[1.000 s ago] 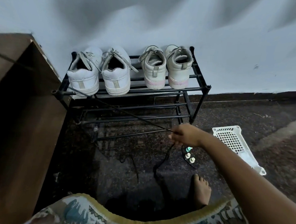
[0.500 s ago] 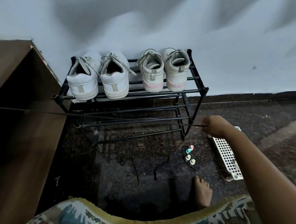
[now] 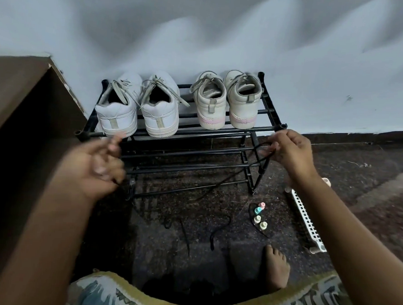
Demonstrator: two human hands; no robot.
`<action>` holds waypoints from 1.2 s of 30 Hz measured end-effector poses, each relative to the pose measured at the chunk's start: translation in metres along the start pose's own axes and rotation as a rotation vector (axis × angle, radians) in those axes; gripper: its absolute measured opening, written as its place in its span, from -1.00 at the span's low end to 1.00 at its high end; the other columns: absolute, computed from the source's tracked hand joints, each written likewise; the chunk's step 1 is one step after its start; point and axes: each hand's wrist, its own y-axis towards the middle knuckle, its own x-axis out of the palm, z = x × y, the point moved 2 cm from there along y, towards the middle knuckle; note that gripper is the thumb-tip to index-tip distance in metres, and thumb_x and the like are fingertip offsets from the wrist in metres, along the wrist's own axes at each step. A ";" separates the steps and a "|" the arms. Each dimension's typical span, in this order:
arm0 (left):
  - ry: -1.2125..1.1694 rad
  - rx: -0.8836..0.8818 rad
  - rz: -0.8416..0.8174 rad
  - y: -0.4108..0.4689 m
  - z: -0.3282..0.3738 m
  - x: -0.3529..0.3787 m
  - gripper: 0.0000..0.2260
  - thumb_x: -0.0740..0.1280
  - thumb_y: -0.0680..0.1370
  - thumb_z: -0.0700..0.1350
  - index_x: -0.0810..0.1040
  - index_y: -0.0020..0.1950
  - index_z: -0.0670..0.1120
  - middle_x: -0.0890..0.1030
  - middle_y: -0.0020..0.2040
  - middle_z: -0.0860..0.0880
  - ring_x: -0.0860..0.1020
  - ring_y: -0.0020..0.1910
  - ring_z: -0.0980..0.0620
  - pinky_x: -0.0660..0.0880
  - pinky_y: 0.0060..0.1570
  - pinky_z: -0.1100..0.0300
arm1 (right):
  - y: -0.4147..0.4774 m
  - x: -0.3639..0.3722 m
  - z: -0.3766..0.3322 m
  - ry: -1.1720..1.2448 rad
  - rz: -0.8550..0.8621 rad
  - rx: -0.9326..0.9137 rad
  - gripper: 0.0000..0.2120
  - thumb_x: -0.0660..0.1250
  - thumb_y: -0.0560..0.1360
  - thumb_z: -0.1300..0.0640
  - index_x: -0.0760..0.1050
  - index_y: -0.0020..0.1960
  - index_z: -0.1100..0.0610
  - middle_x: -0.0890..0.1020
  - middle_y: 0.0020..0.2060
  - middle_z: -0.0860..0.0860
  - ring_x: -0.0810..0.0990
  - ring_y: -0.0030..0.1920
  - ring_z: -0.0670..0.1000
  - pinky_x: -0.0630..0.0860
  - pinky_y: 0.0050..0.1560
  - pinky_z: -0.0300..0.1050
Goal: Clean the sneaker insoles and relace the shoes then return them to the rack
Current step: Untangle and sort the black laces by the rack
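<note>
A black shoelace (image 3: 239,172) hangs slack between my hands, in front of the black shoe rack (image 3: 197,130). My right hand (image 3: 292,153) pinches one part of it near the rack's right front post. My left hand (image 3: 96,162), blurred, has curled fingers with a dark bit of the lace at its fingertips. On the top shelf stand a white sneaker pair (image 3: 137,110) on the left and a beige pair with a pink stripe (image 3: 227,106) on the right, heels toward me, all laced. Two more black lace pieces (image 3: 216,233) lie on the floor.
Several small coloured bottles (image 3: 259,214) stand on the dark floor right of centre. A white slotted basket (image 3: 307,224) lies tipped on its side further right. A brown wooden cabinet (image 3: 20,122) fills the left. My bare foot (image 3: 276,267) and patterned fabric (image 3: 186,300) are at the bottom.
The lace, stretched taut to the left before, now sags. My left hand has come into view from the left, and my right hand has risen to the rack's right corner.
</note>
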 end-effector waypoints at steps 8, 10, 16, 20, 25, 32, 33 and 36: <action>0.044 -0.466 0.050 -0.005 -0.118 0.083 -0.50 -0.01 0.62 0.15 0.51 0.11 -0.22 0.59 -0.37 -0.07 0.16 -0.69 0.17 0.05 -0.64 0.43 | -0.047 0.054 -0.025 0.381 -0.535 0.208 -0.82 0.30 0.42 0.41 0.43 -0.17 0.16 0.39 -0.44 -0.01 0.39 -0.45 -0.12 0.49 -0.37 -0.24; -0.005 -0.481 0.016 -0.005 -0.126 0.091 -0.46 -0.03 0.61 0.20 0.50 0.11 -0.22 0.63 -0.33 -0.11 0.16 -0.68 0.16 0.06 -0.62 0.41 | -0.060 0.061 -0.033 0.397 -0.733 0.213 -0.80 0.33 0.36 0.43 0.46 -0.19 0.16 0.35 -0.40 0.04 0.38 -0.44 -0.11 0.48 -0.38 -0.22; -0.133 -0.511 -0.217 -0.011 -0.134 0.107 -0.40 -0.04 0.60 0.23 0.61 -0.03 -0.19 0.61 -0.24 -0.16 0.17 -0.65 0.16 0.07 -0.58 0.36 | -0.077 0.062 -0.051 0.532 -1.107 0.244 -0.82 0.45 0.36 0.31 0.47 -0.13 0.18 0.40 -0.35 0.03 0.39 -0.37 -0.09 0.49 -0.32 -0.21; 0.031 -0.476 -0.360 -0.018 -0.134 0.115 -0.43 -0.01 0.54 0.28 0.53 0.07 -0.16 0.61 -0.08 -0.12 0.18 -0.57 0.14 0.04 -0.50 0.27 | -0.070 0.056 -0.049 0.599 -1.055 0.282 -0.80 0.46 0.36 0.32 0.46 -0.12 0.17 0.42 -0.32 0.00 0.42 -0.35 -0.09 0.50 -0.32 -0.22; 0.188 -0.393 -0.536 -0.023 -0.130 0.119 -0.39 -0.02 0.52 0.34 0.58 0.00 -0.12 0.60 -0.13 -0.07 0.23 -0.52 0.15 0.09 -0.48 0.27 | -0.054 0.048 -0.036 0.534 -0.857 0.286 -0.73 0.53 0.27 0.28 0.50 -0.12 0.15 0.44 -0.32 0.00 0.48 -0.35 -0.11 0.54 -0.34 -0.23; 0.221 -0.054 -0.298 -0.018 -0.119 0.115 -0.64 0.32 0.44 0.12 0.49 0.07 -0.12 0.44 -0.23 0.07 0.17 -0.53 0.17 0.03 -0.50 0.27 | -0.050 0.045 -0.029 0.320 -0.715 0.268 -0.80 0.43 0.29 0.34 0.48 -0.19 0.14 0.43 -0.37 0.03 0.46 -0.42 -0.13 0.29 -0.62 -0.39; 0.240 -0.005 -0.258 -0.018 -0.116 0.114 -0.61 0.37 0.38 0.11 0.47 0.07 -0.10 0.47 -0.22 0.10 0.18 -0.53 0.17 0.06 -0.50 0.29 | -0.051 0.047 -0.028 0.284 -0.724 0.257 -0.79 0.42 0.33 0.39 0.46 -0.18 0.15 0.43 -0.37 0.03 0.45 -0.42 -0.13 0.26 -0.63 -0.40; 0.403 0.078 -0.205 -0.017 -0.112 0.114 -0.56 0.48 0.33 0.06 0.48 0.17 0.06 0.50 -0.06 0.15 0.38 -0.45 0.25 0.26 -0.42 0.35 | -0.059 0.053 -0.032 0.238 -0.805 0.235 -0.86 0.28 0.40 0.38 0.42 -0.14 0.18 0.47 -0.41 0.03 0.43 -0.47 -0.17 0.23 -0.63 -0.42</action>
